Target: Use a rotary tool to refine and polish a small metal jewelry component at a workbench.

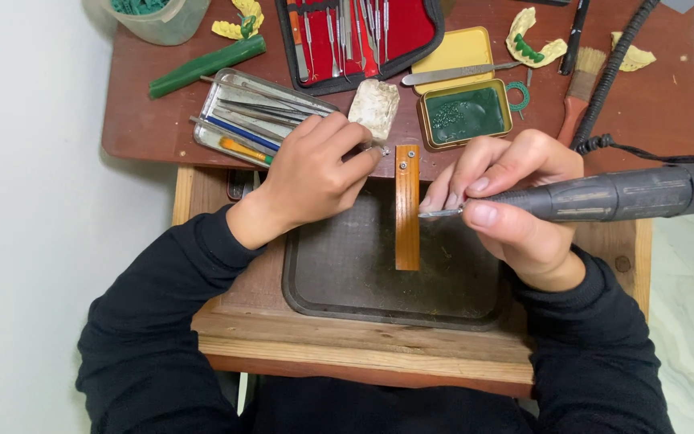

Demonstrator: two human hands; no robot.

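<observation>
Hands are working close together over a dark tray [347,273] set into a wooden bench. The left hand [311,173] is lying knuckles up, its fingers curled together and pinching something tiny at the tips, just left of an upright orange wooden peg [407,207] — what they are clamping is too small to tell. The right hand [508,205] is gripping a grey rotary handpiece [612,194] like a pen, thumb and fingers closed around its front, the thin bur pointing left toward the peg. Behind the hands, an open metal tin [466,114] is holding green wax, a flat steel box [255,120] is holding slim tools, and a red zip case [359,36] is lying open with instruments — all on the brown table [668,104].
</observation>
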